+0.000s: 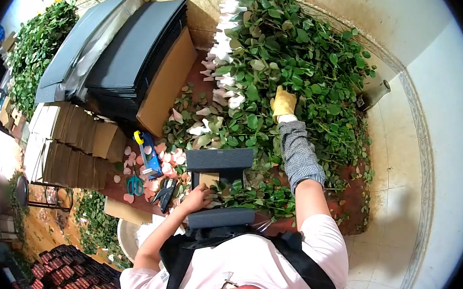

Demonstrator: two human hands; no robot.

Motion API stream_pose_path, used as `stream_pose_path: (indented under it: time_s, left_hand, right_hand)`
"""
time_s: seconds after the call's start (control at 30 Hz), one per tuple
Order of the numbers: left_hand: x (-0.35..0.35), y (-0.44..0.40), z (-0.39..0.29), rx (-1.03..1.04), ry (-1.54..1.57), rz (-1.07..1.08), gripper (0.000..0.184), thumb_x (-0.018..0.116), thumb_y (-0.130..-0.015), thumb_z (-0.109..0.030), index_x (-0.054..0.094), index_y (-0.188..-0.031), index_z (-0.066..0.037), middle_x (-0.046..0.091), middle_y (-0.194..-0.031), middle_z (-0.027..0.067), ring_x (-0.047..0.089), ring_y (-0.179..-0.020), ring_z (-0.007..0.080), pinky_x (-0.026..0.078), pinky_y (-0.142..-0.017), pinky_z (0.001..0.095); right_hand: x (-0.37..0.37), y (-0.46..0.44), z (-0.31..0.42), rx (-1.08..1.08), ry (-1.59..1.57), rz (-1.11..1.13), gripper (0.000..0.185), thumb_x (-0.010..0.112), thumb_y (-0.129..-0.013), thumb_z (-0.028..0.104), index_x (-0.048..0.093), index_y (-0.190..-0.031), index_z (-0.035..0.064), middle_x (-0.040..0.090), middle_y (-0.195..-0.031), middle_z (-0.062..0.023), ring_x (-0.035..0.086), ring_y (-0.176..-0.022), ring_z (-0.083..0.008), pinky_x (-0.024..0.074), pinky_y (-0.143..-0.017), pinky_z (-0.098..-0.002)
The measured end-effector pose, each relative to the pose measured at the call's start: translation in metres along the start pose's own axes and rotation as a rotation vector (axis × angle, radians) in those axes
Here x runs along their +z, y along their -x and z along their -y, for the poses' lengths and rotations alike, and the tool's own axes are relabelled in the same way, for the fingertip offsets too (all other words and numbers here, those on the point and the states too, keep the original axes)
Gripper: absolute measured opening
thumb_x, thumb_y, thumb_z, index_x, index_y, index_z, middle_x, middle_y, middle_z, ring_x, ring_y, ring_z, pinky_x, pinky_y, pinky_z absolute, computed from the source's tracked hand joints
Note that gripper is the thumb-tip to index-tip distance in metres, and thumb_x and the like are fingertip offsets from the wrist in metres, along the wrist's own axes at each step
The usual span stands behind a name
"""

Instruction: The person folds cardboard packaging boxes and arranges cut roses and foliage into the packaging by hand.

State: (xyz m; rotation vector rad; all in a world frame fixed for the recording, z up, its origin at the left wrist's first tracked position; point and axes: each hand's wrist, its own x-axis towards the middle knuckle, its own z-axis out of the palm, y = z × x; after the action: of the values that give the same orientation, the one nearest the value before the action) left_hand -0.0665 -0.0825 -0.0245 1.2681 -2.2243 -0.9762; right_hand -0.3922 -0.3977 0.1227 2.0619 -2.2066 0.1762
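Note:
My left hand [198, 198] is bare and rests at the left end of a dark corrugated sheet [219, 160], beside a bundle of leafy stems [260, 197] lying across it. What its fingers hold, if anything, is too small to tell. My right hand [283, 103], in a yellow glove, reaches forward into the large pile of leafy stems [326, 70]. Its fingertips are among the leaves, and no clear grip shows. White-wrapped flower heads [223, 45] line the left side of the pile.
Stacked dark sheets [136, 42] and brown cardboard pieces [72, 136] stand at the left. A blue tape dispenser [153, 162], teal scissors [135, 185] and pink petals [172, 161] lie nearer. At the right is a wall [401, 159]; a white bucket [127, 237] stands below the table's left edge.

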Motion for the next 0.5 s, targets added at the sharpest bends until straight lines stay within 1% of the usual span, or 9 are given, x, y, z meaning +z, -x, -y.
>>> stream_pose_path:
  time_s: [0.03, 0.07, 0.2, 0.27, 0.33, 0.4, 0.43, 0.47, 0.5]
  left_hand:
    - [-0.001, 0.003, -0.001, -0.019, -0.009, -0.005, 0.033, 0.070, -0.080, -0.019, 0.067, -0.111, -0.006, 0.057, -0.097, 0.0167, 0.059, -0.092, 0.0358, 0.051, -0.082, 0.0419]
    - [-0.001, -0.001, -0.001, -0.038, -0.013, -0.019, 0.034, 0.071, -0.079, -0.019, 0.067, -0.111, -0.006, 0.057, -0.096, 0.0170, 0.059, -0.093, 0.0364, 0.050, -0.083, 0.0418]
    - [0.004, -0.001, 0.004, -0.031, -0.012, -0.028, 0.033, 0.067, -0.081, -0.018, 0.067, -0.111, -0.007, 0.055, -0.092, 0.0176, 0.059, -0.089, 0.0370, 0.051, -0.079, 0.0431]
    - [0.005, -0.001, 0.005, -0.043, 0.011, -0.025, 0.031, 0.067, -0.080, -0.017, 0.068, -0.109, -0.006, 0.055, -0.092, 0.0175, 0.059, -0.089, 0.0366, 0.051, -0.078, 0.0426]
    - [0.007, -0.001, 0.007, -0.019, 0.026, -0.071, 0.029, 0.068, -0.078, -0.017, 0.069, -0.105, -0.005, 0.055, -0.092, 0.0172, 0.059, -0.088, 0.0368, 0.051, -0.077, 0.0428]
    - [0.019, 0.002, 0.021, 0.017, 0.001, -0.072, 0.027, 0.069, -0.077, -0.016, 0.069, -0.101, -0.004, 0.055, -0.091, 0.0173, 0.059, -0.086, 0.0365, 0.051, -0.075, 0.0430]
    - [0.013, 0.000, 0.015, 0.012, -0.005, -0.066, 0.027, 0.069, -0.077, -0.017, 0.068, -0.101, -0.004, 0.055, -0.091, 0.0175, 0.059, -0.087, 0.0362, 0.051, -0.076, 0.0428]
    - [0.009, -0.002, 0.011, 0.010, -0.013, -0.060, 0.028, 0.070, -0.076, -0.017, 0.068, -0.101, -0.004, 0.054, -0.090, 0.0176, 0.058, -0.087, 0.0359, 0.050, -0.076, 0.0426]
    - [0.007, -0.003, 0.010, -0.006, 0.019, -0.035, 0.032, 0.070, -0.077, -0.017, 0.069, -0.106, -0.005, 0.055, -0.091, 0.0176, 0.057, -0.088, 0.0361, 0.050, -0.078, 0.0423]
  right_hand:
    - [-0.001, 0.004, 0.005, -0.070, 0.085, 0.045, 0.043, 0.064, -0.087, 0.024, 0.058, -0.127, 0.0079, 0.071, -0.095, -0.0110, 0.067, -0.090, -0.0285, 0.0456, -0.089, -0.0428]
    - [0.005, 0.010, 0.015, -0.144, 0.084, -0.015, 0.032, 0.064, -0.085, 0.019, 0.064, -0.115, 0.0083, 0.071, -0.086, -0.0101, 0.067, -0.084, -0.0279, 0.0457, -0.085, -0.0411]
    - [0.002, 0.066, 0.027, -0.497, -0.291, -0.289, 0.027, 0.068, -0.074, 0.002, 0.068, -0.100, 0.0060, 0.069, -0.084, -0.0125, 0.066, -0.083, -0.0292, 0.0460, -0.088, -0.0428]
    - [-0.011, 0.076, 0.018, -0.492, -0.244, -0.247, 0.029, 0.063, -0.073, -0.007, 0.069, -0.098, 0.0060, 0.071, -0.089, -0.0098, 0.067, -0.090, -0.0274, 0.0425, -0.104, -0.0415]
    - [-0.064, 0.101, 0.016, -0.597, -0.186, -0.489, 0.027, 0.061, -0.075, -0.007, 0.069, -0.098, 0.0054, 0.071, -0.097, -0.0100, 0.066, -0.100, -0.0263, 0.0403, -0.108, -0.0405]
    - [-0.086, 0.124, 0.010, -0.627, -0.320, -0.609, 0.021, 0.061, -0.078, -0.002, 0.069, -0.098, 0.0050, 0.070, -0.100, -0.0117, 0.062, -0.108, -0.0265, 0.0413, -0.107, -0.0402]
    - [-0.111, 0.137, 0.002, -0.697, -0.188, -0.560, 0.019, 0.063, -0.080, 0.004, 0.068, -0.098, 0.0038, 0.068, -0.109, -0.0128, 0.059, -0.115, -0.0251, 0.0410, -0.108, -0.0392]
    - [-0.089, 0.139, -0.012, -0.645, -0.420, -0.577, 0.021, 0.056, -0.085, 0.019, 0.068, -0.086, 0.0022, 0.068, -0.109, -0.0131, 0.061, -0.111, -0.0282, 0.0441, -0.107, -0.0389]
    - [-0.103, 0.147, -0.019, -0.564, -0.364, -0.428, 0.017, 0.057, -0.081, 0.014, 0.068, -0.086, 0.0010, 0.068, -0.107, -0.0139, 0.061, -0.110, -0.0283, 0.0437, -0.107, -0.0381]
